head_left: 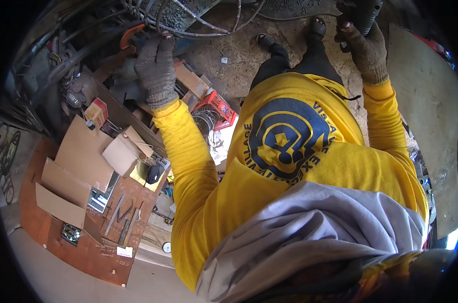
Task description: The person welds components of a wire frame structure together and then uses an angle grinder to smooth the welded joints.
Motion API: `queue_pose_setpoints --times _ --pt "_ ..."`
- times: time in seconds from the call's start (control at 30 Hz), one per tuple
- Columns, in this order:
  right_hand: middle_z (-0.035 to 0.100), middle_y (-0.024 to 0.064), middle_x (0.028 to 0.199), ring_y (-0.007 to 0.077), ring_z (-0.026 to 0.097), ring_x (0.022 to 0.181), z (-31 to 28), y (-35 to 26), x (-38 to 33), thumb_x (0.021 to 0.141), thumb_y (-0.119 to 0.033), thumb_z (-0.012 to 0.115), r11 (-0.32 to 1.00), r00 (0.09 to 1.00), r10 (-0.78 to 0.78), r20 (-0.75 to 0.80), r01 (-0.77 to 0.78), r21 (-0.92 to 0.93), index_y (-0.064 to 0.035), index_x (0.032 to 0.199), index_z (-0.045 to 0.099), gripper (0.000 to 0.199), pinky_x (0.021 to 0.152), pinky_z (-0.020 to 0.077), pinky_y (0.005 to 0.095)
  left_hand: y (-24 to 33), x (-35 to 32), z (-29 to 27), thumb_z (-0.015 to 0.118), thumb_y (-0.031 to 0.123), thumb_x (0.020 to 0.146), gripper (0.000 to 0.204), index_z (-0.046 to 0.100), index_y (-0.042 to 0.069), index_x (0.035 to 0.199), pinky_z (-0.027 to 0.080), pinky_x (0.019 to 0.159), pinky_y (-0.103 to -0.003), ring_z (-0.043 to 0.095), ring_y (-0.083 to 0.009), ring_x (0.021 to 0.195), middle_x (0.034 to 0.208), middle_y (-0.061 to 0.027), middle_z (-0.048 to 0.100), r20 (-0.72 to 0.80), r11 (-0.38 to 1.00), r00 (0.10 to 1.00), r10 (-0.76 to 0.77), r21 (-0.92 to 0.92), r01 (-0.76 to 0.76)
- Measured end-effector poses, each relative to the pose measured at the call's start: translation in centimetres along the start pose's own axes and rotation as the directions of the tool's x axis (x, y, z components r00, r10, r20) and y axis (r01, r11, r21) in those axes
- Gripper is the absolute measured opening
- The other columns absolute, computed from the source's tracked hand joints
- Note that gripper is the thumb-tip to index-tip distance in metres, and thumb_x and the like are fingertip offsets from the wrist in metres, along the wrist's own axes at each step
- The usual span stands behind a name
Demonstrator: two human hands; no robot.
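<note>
At the upper left, my left hand [155,70], in a dirty grey knitted glove, is closed with its fingertips at the rim of a round metal-rod frame [208,35]. The frame has curved bars and is cut off by the upper edge. My right hand [366,53], in a worn brown-grey glove, is wrapped round a dark tool with a cylindrical, slotted body [368,17]. Its far end is out of view. Both my forearms are in yellow sleeves, held apart on either side of my body.
A brown wooden board [100,252] at left bears cardboard boxes [85,146] and metal strips [124,222]. A red crate [224,108] with coiled wire stands beside my left arm. A large grey sheet [430,116] stands at right. My sandalled feet are on stained concrete [224,76].
</note>
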State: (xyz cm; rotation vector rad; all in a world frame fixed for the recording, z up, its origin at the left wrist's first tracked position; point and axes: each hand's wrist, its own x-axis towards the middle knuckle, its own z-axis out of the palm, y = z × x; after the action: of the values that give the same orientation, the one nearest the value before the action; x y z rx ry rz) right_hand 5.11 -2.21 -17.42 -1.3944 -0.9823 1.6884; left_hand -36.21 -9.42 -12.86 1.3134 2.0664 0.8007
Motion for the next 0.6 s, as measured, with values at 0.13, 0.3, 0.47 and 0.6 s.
queue_pose_setpoints --times 0.13,0.3,0.47,0.6 --pt "0.065 0.0032 0.094 0.0119 0.063 0.073 -0.5 1.0 0.5 0.082 -0.040 0.084 0.999 0.999 -0.022 0.028 0.021 0.039 0.0001 0.130 0.054 0.069 0.059 0.0498 0.0232 1.0 -0.8 1.3 0.072 0.023 0.089 0.028 0.073 0.002 0.108 0.053 0.076 -0.034 0.068 -0.0203 0.084 0.094 -0.0101 0.074 -0.080 0.996 0.997 0.011 0.093 -0.004" --pt "0.068 0.0018 0.096 0.0101 0.065 0.076 -0.4 0.9 0.0 0.091 -0.036 0.074 0.994 0.999 0.043 0.019 -0.040 -0.105 -0.0064 0.131 0.060 0.052 0.060 0.0472 0.0209 1.3 -0.9 1.9 0.067 0.024 0.091 0.024 0.073 0.006 0.107 0.054 0.075 -0.037 0.070 -0.0285 0.084 0.094 -0.0140 0.073 -0.104 0.931 0.983 0.148 0.349 -0.103" --pt "0.072 0.0053 0.092 0.0103 0.067 0.078 -1.1 1.6 0.3 0.087 -0.033 0.080 0.985 1.000 0.027 0.005 -0.026 -0.173 -0.0036 0.118 0.065 0.045 0.070 0.0530 0.0243 3.6 -1.1 3.1 0.062 0.023 0.093 0.021 0.071 0.006 0.102 0.054 0.075 -0.041 0.069 -0.0354 0.085 0.090 -0.0160 0.072 -0.141 0.876 0.959 0.247 0.455 -0.159" --pt "0.072 0.0060 0.095 0.0102 0.067 0.079 -0.5 0.7 0.1 0.087 -0.030 0.079 0.989 1.000 0.026 -0.007 -0.027 -0.146 -0.0021 0.121 0.064 0.047 0.071 0.0534 0.0243 2.6 -1.1 2.8 0.061 0.022 0.094 0.020 0.070 0.005 0.102 0.053 0.074 -0.045 0.068 -0.0377 0.084 0.089 -0.0169 0.071 -0.112 0.773 0.914 0.390 0.580 -0.259"
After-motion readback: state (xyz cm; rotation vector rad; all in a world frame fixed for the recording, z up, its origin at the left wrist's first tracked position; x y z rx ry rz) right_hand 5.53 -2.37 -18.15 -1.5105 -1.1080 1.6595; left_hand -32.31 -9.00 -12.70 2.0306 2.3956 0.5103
